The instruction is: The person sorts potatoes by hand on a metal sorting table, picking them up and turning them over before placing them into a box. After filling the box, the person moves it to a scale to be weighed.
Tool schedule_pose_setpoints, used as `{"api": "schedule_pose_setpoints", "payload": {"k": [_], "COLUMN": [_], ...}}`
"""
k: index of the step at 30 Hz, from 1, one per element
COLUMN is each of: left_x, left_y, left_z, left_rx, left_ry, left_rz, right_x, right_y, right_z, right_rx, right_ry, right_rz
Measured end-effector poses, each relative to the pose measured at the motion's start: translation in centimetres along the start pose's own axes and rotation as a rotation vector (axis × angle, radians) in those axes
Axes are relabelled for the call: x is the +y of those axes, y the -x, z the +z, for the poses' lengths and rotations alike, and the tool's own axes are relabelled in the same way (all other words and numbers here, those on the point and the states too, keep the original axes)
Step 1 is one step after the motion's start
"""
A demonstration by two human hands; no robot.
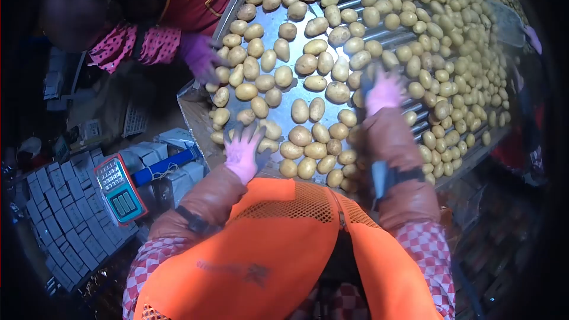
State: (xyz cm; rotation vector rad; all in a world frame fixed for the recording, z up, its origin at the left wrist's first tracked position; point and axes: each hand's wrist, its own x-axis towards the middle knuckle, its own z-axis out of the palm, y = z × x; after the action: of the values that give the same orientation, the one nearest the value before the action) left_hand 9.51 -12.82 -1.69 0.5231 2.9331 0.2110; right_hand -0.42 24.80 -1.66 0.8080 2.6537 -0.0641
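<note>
Many potatoes (299, 111) lie spread over a metal sorting surface (287, 98) and over the rollers (355, 9) beyond it. My left hand (243, 151), in a pink glove with dark fingertips, rests at the near left edge among potatoes, its fingers spread. Further right, my right hand (384, 90), gloved the same way, reaches over the potatoes where the metal sheet meets the rollers. Its fingers are apart and slightly blurred, and nothing shows in its grasp.
At the upper left a co-worker's purple-gloved hand (200, 57) touches potatoes at the surface's edge. A red and teal scale display (120, 189) stands at the lower left by stacked grey blocks (74, 219). Another co-worker's gloved hand (532, 39) is at the far right.
</note>
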Motion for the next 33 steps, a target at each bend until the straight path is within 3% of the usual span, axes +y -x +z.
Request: {"api": "schedule_pose_setpoints", "payload": {"k": [1, 2, 3, 4, 6, 7, 8, 10, 12, 13, 14, 16, 17, 19, 20, 21, 23, 24, 26, 28, 30, 31, 33], "left_x": [-0.9, -1.6, -1.8, -1.7, -1.1, -0.3, 0.6, 2.3, 3.5, 3.4, 2.9, 1.3, 0.5, -1.1, -1.1, -0.2, 3.3, 4.9, 7.2, 8.5, 7.9, 7.3, 6.5], "left_y": [0.6, 0.9, 0.7, 0.0, -3.1, -4.5, -6.3, -9.2, -8.0, -6.8, -5.4, -3.6, -2.8, -2.7, -2.6, -3.3, -7.1, -8.5, -11.4, -14.4, -15.9, -16.4, -17.0], "left_z": [-0.5, -0.7, -0.8, -0.8, -1.3, -1.9, -1.6, -1.2, -0.5, -0.5, -0.5, -0.2, 0.2, 0.1, -0.3, -1.2, -3.7, -3.9, -2.3, -0.9, -0.4, -0.2, -0.7], "left_rx": [-0.061, -0.126, -0.169, -0.174, 0.031, 0.075, 0.082, 0.257, -0.004, -0.032, -0.039, -0.068, 0.013, 0.036, 0.06, 0.053, 0.154, 0.066, -0.202, -0.369, -0.385, -0.409, -0.456], "left_ry": [0.069, 0.138, 0.218, 0.219, 0.002, 0.025, 0.026, 0.374, 0.286, 0.112, 0.112, 0.249, 0.241, 0.175, 0.087, 0.089, 0.31, 0.298, 0.198, 0.062, 0.04, 0.019, 0.065], "left_rz": [0.037, 0.078, -0.099, -0.102, 0.004, 0.056, 0.062, 0.041, 0.342, 0.641, 0.649, 0.429, 0.275, 0.113, 0.051, 0.054, 0.331, 0.358, 0.196, 0.174, 0.196, 0.217, 0.171], "right_x": [-1.2, -1.7, -2.0, -2.5, -1.2, -0.2, 1.0, 3.4, 5.7, 7.3, 9.6, 14.6, 16.2, 17.9, 14.9, 13.4, 10.8, 9.6, 7.1, 4.8, 3.9, 4.3, 5.1], "right_y": [2.1, 5.1, 6.9, 9.8, 12.8, 13.6, 14.0, 14.6, 15.7, 15.0, 14.2, 12.4, 12.6, 12.9, 14.2, 14.3, 13.5, 13.4, 14.1, 15.1, 16.1, 16.6, 16.9], "right_z": [0.2, 1.5, 3.4, 2.7, 4.8, 4.8, 4.7, 4.8, 2.5, 1.4, 0.5, -1.0, 0.2, 2.9, 0.6, 2.5, 4.1, 3.7, 2.4, 1.2, 2.4, 4.3, 6.1], "right_rx": [-0.019, 0.089, 0.132, 0.093, 0.07, -0.156, -0.148, -0.19, -0.614, -0.512, -0.414, -0.584, -0.591, -0.777, -0.744, -0.748, -0.732, -0.712, -0.771, -0.795, -0.964, -0.778, -0.795], "right_ry": [-0.037, -0.025, -0.182, -0.118, -0.369, -0.308, -0.308, -0.667, -1.36, -1.262, -1.163, -0.962, -0.965, -0.721, -0.602, -0.445, -0.264, -0.242, -0.792, -0.682, -0.781, -0.781, -0.901], "right_rz": [-0.134, -0.318, -0.438, -0.537, -0.72, -0.813, -0.81, -1.022, -0.236, -0.217, -0.194, -0.091, -0.073, -0.059, 0.008, -0.056, -0.171, -0.224, -0.176, -0.395, -0.557, -0.81, -0.768]}}
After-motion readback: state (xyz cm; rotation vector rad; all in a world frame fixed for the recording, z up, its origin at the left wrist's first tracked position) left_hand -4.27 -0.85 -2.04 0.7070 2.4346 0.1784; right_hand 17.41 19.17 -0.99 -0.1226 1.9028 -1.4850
